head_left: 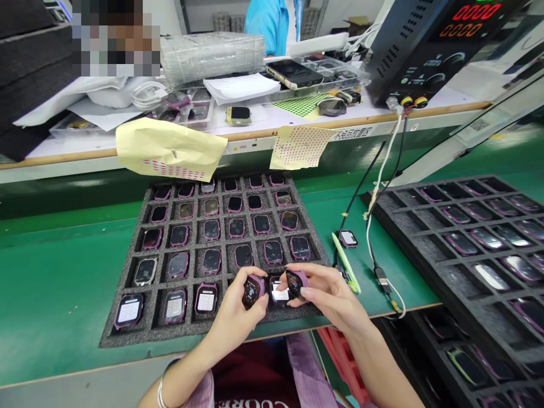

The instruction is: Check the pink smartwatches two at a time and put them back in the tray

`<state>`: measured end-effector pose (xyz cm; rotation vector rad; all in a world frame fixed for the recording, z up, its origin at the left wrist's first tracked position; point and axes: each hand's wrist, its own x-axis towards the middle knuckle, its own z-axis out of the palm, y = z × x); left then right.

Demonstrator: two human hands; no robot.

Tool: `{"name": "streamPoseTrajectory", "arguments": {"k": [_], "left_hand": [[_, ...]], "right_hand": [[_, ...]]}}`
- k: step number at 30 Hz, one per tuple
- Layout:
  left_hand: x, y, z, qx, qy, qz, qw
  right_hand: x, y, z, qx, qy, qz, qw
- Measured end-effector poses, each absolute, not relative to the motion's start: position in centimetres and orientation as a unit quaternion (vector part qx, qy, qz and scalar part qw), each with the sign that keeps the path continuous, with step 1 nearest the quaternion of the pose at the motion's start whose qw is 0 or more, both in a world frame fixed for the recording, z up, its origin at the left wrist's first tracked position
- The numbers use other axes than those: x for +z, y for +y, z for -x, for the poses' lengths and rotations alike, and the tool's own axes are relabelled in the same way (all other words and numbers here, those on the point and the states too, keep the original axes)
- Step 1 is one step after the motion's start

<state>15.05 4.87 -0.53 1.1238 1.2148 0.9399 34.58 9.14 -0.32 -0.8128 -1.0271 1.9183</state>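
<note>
My left hand (238,309) is closed round a purple smartwatch body (253,290), held just above the front row of a dark foam tray (140,334). My right hand (327,294) pinches a second purple watch body (296,283), tilted on edge. Between the two hands a lit watch (278,292) lies in its tray pocket. The tray's other pockets hold several watch bodies, some with bright screens at the front left.
A second foam tray (408,238) with several watches sits to the right. Cables (374,226) run down from a black power supply (429,51) to a lone watch (348,238) beside a green pen (346,263). Yellow sticker sheets (170,147) hang off a cluttered shelf. A person in blue (272,20) stands behind.
</note>
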Motion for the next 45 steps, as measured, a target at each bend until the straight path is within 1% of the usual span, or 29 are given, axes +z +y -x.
{"name": "streamPoseTrajectory", "arguments": {"k": [6,9,14,22,26,31,37,45], "left_hand": [[-0.4,4.8,-15.1,0.406,0.518,-0.484,0.576],[-0.4,4.8,-15.0,0.400,0.519,-0.472,0.589],[-0.6,4.7,-14.9,0.420,0.519,-0.474,0.574],[-0.4,4.4,-14.8,0.423,0.513,-0.454,0.593],[-0.9,4.5,-14.8,0.432,0.472,-0.442,0.628],[-2.0,4.8,-14.5,0.472,0.393,-0.412,0.673],[-1.9,4.7,-14.3,0.471,0.391,-0.403,0.681],[-1.9,4.6,-14.4,0.463,0.394,-0.414,0.678]], "right_hand": [[-0.4,9.3,-34.6,0.753,-0.432,0.308,0.389],[-0.4,9.3,-34.6,0.748,-0.437,0.305,0.395],[0.0,9.1,-34.5,0.739,-0.437,0.312,0.407],[0.7,8.8,-34.5,0.743,-0.441,0.297,0.406],[0.6,9.0,-34.3,0.760,-0.425,0.303,0.387],[0.1,8.9,-34.3,0.757,-0.422,0.312,0.388],[-0.8,8.8,-34.5,0.754,-0.445,0.305,0.375],[-1.0,8.5,-34.6,0.729,-0.462,0.312,0.398]]}}
